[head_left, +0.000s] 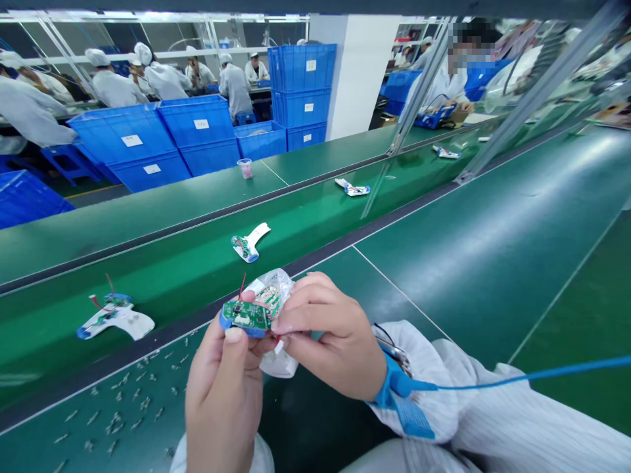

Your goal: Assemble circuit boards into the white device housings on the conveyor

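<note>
Holding the board [247, 316] over the worktop [419, 256], your left hand [224, 387] cradles its blue rim [257, 333] while your right hand [332, 335] pinches at its right end, the board seemingly seated but uncovered, its upright red wire [242, 287] apparently not yet attached.

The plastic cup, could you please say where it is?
The cup stands left of centre in the head view, beyond the green belt, near a blue crate.

I stood on a factory floor: circuit-filled shells [125, 320] lined a green conveyor [197, 263], stacked crates [108, 131] and white-capped workers [165, 77] beyond.
</note>
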`<state>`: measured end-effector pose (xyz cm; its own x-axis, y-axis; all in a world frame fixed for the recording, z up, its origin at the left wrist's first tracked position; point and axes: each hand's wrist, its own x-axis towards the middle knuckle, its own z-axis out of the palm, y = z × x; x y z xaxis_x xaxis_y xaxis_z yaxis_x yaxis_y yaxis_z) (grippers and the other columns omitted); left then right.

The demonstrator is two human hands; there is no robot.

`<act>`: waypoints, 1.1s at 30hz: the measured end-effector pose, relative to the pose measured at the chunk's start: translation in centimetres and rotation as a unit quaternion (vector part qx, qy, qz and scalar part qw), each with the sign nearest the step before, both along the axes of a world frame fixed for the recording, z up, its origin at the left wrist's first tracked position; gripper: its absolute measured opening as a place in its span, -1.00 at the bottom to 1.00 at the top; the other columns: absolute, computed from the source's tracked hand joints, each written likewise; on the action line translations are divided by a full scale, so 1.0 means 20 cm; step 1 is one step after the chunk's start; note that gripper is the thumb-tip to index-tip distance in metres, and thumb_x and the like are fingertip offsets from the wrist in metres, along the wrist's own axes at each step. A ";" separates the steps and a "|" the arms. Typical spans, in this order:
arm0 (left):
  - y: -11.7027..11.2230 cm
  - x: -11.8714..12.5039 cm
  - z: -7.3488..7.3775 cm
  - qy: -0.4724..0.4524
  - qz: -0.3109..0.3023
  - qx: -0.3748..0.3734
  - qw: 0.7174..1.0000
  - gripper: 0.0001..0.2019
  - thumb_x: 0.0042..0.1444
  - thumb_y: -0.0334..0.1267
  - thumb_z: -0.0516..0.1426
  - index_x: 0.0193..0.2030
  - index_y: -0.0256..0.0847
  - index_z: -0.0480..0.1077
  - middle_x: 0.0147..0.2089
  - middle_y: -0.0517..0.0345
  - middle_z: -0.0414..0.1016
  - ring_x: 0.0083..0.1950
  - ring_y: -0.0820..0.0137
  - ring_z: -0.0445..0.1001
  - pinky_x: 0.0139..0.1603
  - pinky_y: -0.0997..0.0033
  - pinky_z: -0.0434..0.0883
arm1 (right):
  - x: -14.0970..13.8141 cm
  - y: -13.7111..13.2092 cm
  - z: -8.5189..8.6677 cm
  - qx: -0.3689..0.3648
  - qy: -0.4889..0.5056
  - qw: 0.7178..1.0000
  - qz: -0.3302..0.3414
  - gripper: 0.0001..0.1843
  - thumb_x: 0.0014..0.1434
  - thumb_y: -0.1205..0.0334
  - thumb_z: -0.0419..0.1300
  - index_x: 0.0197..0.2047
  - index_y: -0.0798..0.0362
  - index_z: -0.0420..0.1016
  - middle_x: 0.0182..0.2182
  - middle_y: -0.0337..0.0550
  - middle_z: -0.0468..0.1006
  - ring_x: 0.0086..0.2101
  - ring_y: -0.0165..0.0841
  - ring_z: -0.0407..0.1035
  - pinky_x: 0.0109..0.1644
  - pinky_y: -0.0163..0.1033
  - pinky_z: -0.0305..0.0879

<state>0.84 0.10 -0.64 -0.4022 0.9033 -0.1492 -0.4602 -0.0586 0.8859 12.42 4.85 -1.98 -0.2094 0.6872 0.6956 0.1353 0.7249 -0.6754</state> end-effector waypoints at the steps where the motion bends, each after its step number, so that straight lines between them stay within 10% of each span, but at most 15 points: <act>1: 0.00 0.00 0.00 -0.003 0.003 -0.002 1.000 -0.81 -0.02 -0.12 0.30 -0.28 -0.12 0.55 -0.36 0.26 0.55 -0.43 0.55 0.46 -0.47 0.72 0.43 | 0.00 0.00 0.00 0.010 0.001 1.000 0.003 -0.89 0.07 0.39 0.24 -0.44 0.01 0.51 -0.47 -0.25 0.56 -0.34 -0.41 0.40 -0.16 -0.20 0.28; 13: -0.03 0.00 0.00 0.082 -0.012 -0.066 0.994 -0.73 0.04 -0.01 0.23 -0.22 -0.14 0.51 -0.48 0.23 0.46 -0.45 0.46 0.43 -0.45 0.59 0.42 | 0.05 -0.03 0.00 0.001 -0.139 0.990 0.036 -0.86 0.10 0.30 0.18 -0.41 -0.02 0.58 -0.17 -0.13 0.49 -0.11 -0.31 0.33 0.02 -0.09 0.19; 19: -0.01 -0.09 -0.05 0.225 -0.109 -0.098 0.963 -0.60 0.17 0.03 0.09 0.10 -0.03 0.39 0.03 0.13 0.50 -0.03 0.32 0.47 -0.13 0.47 0.46 | 0.05 -0.02 0.00 -0.124 -0.006 0.989 0.078 -0.86 0.18 0.36 0.13 -0.40 0.07 0.47 -0.32 -0.13 0.56 -0.15 -0.36 0.41 0.04 -0.18 0.27; 24: -0.01 -0.11 -0.05 0.303 -0.098 -0.116 0.941 -0.61 0.15 0.09 0.08 0.04 -0.02 0.35 -0.06 0.17 0.51 -0.11 0.33 0.48 -0.24 0.47 0.44 | 0.06 0.00 0.06 -0.246 0.037 0.965 0.085 -0.79 0.17 0.35 0.09 -0.48 0.08 0.42 -0.47 -0.20 0.49 -0.27 -0.38 0.37 -0.17 -0.28 0.28; 33: -0.05 -0.04 0.00 0.352 -0.043 -0.039 0.934 -0.62 0.17 0.08 0.07 0.07 0.06 0.38 0.04 0.18 0.50 0.00 0.24 0.47 -0.09 0.35 0.38 | 0.09 0.09 0.23 -0.253 -0.165 0.932 0.198 -0.77 0.05 0.39 0.15 -0.61 0.14 0.43 -0.62 -0.25 0.34 -0.44 -0.46 0.26 -0.40 -0.39 0.14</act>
<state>0.12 -0.94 -0.58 -0.3513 0.9344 0.0582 0.2388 0.0294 0.9706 14.23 6.73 2.58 -0.6621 0.7331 0.1557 0.1848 0.3611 -0.9140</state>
